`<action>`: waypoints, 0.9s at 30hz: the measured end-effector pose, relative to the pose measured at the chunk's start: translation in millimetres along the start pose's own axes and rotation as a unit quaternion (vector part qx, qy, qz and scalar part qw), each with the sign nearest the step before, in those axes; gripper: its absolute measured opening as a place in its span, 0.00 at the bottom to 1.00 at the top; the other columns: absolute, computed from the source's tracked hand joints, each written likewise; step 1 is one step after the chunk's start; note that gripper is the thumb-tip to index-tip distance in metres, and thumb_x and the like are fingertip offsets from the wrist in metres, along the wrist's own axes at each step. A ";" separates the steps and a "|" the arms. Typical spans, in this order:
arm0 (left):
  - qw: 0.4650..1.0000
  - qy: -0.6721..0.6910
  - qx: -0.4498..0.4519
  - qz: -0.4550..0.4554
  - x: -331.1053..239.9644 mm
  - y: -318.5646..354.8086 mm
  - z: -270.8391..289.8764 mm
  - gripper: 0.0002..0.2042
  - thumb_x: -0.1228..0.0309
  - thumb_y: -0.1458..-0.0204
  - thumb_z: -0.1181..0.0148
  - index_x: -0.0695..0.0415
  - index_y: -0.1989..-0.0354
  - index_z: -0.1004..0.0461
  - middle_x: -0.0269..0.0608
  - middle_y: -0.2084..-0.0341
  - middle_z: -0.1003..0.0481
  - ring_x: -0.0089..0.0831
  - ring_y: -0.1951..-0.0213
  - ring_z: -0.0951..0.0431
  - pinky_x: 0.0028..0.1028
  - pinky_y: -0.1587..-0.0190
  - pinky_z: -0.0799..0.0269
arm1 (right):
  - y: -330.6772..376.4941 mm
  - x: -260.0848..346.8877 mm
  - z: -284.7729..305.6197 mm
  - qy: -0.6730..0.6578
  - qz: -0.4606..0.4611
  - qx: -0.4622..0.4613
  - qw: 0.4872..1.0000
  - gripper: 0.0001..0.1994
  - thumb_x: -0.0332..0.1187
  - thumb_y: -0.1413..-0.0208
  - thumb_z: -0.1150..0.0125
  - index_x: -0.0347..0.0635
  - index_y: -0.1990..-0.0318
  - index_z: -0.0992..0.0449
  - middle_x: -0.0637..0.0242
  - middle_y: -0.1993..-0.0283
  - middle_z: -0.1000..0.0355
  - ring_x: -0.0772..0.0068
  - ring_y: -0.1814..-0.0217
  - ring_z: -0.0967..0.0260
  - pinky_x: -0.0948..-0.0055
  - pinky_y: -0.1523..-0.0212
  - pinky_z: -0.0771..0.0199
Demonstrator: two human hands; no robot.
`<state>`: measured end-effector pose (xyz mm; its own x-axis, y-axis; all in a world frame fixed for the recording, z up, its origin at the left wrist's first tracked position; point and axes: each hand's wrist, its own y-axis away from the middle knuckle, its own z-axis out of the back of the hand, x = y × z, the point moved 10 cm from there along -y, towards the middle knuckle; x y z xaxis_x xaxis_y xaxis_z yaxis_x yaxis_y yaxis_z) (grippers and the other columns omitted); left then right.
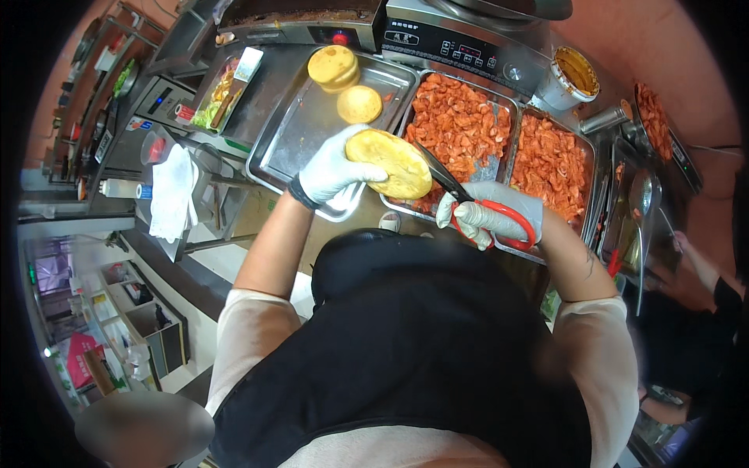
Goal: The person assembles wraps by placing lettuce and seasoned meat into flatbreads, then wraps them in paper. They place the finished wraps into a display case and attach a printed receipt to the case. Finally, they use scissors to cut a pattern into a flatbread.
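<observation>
My gloved left hand is closed on a round yellow flatbread, held up in front of me with the thumb on its near face. In my gloved right hand is a pair of scissors with red handles and dark blades. The blades reach to the flatbread's right edge; whether they cut into it I cannot tell. A stack of flatbreads and one lying in front of it rest on a metal tray beyond my left hand. Behind the scissors stands a tray of red marinated meat pieces.
A second tray of red meat stands at the right, below a bucket with orange residue. An induction cooker lines the back. A vegetable tray with a knife lies at the left. Another person's arm shows at the far right.
</observation>
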<state>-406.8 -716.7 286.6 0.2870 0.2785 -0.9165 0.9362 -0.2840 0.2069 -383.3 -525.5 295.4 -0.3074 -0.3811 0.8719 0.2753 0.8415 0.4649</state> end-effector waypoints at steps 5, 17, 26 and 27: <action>0.994 -0.096 0.045 0.007 -11.1 0.5 2.2 0.24 0.81 0.53 0.29 0.63 0.47 0.30 0.42 0.53 0.22 0.29 0.50 0.21 0.30 0.46 0.24 | -2.8 10.9 -6.5 0.037 -0.042 0.001 0.998 0.25 0.58 0.39 0.41 0.42 0.56 0.25 0.75 0.76 0.36 0.83 0.77 0.38 0.80 0.75 0.34; 0.998 -0.053 0.011 0.020 4.6 6.7 19.3 0.24 0.84 0.53 0.31 0.63 0.46 0.31 0.43 0.53 0.22 0.30 0.50 0.21 0.30 0.46 0.23 | -33.4 -3.6 -11.8 -0.038 -0.056 -0.025 0.997 0.21 0.51 0.35 0.43 0.40 0.62 0.20 0.73 0.79 0.32 0.82 0.84 0.39 0.80 0.83 0.37; 0.949 -0.223 -0.195 0.106 102.8 15.2 202.2 0.29 0.69 0.51 0.27 0.64 0.42 0.31 0.49 0.51 0.22 0.34 0.50 0.20 0.32 0.45 0.24 | -54.4 -64.9 34.2 0.000 -0.107 -0.095 0.990 0.25 0.51 0.32 0.50 0.35 0.69 0.24 0.70 0.89 0.35 0.78 0.89 0.37 0.80 0.83 0.37; 0.926 -0.318 -0.164 0.122 102.4 5.0 202.4 0.29 0.67 0.50 0.27 0.64 0.42 0.31 0.50 0.50 0.22 0.35 0.48 0.21 0.32 0.44 0.25 | -58.9 -66.5 36.7 0.004 -0.093 -0.099 0.991 0.26 0.51 0.32 0.51 0.35 0.69 0.24 0.70 0.90 0.35 0.78 0.89 0.37 0.80 0.83 0.37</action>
<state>-413.8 -875.3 124.5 0.4177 -0.3836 -0.8236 0.9008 0.0565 0.4306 -412.6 -535.6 204.4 -0.3624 -0.5270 0.7687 0.3877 0.6648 0.6385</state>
